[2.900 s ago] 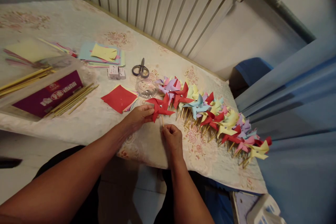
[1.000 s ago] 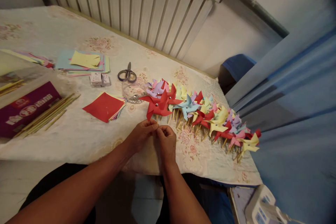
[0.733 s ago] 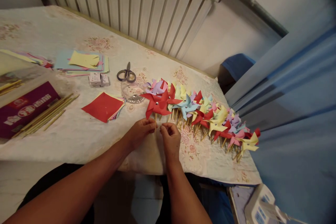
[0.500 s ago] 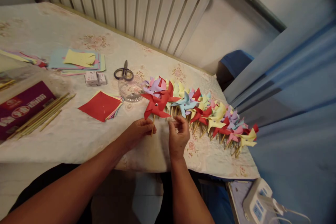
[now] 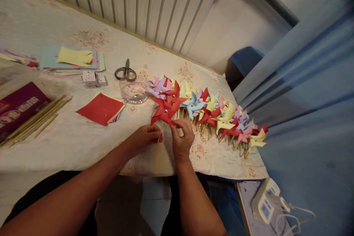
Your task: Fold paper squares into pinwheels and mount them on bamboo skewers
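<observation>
A red paper pinwheel (image 5: 166, 111) on a thin wooden stick is held upright near the table's front edge. My left hand (image 5: 149, 135) is closed round the stick below the blades. My right hand (image 5: 183, 138) has its thumb and forefinger at the tip of the pinwheel's lower right blade, and they look pinched on it. Behind and to the right lie many finished pinwheels (image 5: 221, 118) in red, yellow, blue, pink and purple, overlapping in a long row.
On the left are a stack of paper squares (image 5: 102, 108), a clear dish of small pins (image 5: 136, 97), scissors (image 5: 126, 72), small boxes (image 5: 94, 79), coloured sheets (image 5: 49, 59), wooden sticks (image 5: 38, 120) and a purple box (image 5: 22, 108). A power strip (image 5: 265, 201) sits at lower right.
My right hand has moved left to the red pinwheel's blade tip and its fingers have come together there. My left hand keeps its hold on the stick. The whole view has shifted slightly.
</observation>
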`<act>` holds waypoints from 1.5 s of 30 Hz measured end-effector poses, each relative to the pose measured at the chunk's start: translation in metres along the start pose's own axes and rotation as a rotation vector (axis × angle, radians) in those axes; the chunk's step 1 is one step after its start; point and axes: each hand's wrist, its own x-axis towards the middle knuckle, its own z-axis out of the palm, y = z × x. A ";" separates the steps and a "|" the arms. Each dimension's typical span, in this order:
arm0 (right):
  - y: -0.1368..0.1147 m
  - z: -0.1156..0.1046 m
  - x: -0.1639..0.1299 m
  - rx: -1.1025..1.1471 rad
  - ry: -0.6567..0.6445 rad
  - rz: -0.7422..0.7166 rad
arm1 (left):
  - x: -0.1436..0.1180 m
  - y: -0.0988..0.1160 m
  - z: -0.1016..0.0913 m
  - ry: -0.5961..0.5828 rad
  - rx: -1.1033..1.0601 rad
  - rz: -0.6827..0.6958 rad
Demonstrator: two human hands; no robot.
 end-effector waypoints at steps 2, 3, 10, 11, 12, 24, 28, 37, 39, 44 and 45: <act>0.001 0.000 0.000 0.012 0.006 0.012 | 0.000 -0.001 -0.001 -0.003 0.005 -0.006; 0.002 0.000 -0.001 0.021 0.014 0.019 | 0.001 -0.001 -0.002 -0.003 0.005 -0.005; 0.007 0.000 -0.002 0.043 -0.048 0.031 | -0.001 0.000 -0.001 -0.013 -0.008 -0.016; 0.008 0.000 -0.002 0.050 -0.058 0.035 | -0.001 0.001 0.000 -0.014 -0.012 -0.017; 0.008 -0.001 -0.002 0.057 -0.066 0.042 | -0.002 0.002 0.001 -0.014 -0.017 -0.017; 0.002 0.003 -0.003 0.081 -0.125 0.081 | -0.002 0.000 -0.001 -0.047 -0.037 -0.006; 0.002 0.006 -0.005 0.081 -0.118 0.062 | -0.004 0.001 0.002 -0.046 -0.045 -0.027; -0.001 0.006 -0.005 0.084 -0.078 0.056 | -0.003 -0.004 0.001 -0.081 -0.033 -0.026; -0.002 0.006 -0.004 0.075 -0.060 0.061 | -0.003 -0.006 0.001 -0.083 -0.019 -0.021; 0.000 0.008 -0.006 0.081 -0.039 0.087 | -0.003 -0.004 0.003 -0.054 -0.016 -0.021; 0.001 0.008 -0.007 0.081 -0.031 0.107 | -0.004 -0.003 0.004 -0.046 -0.021 -0.020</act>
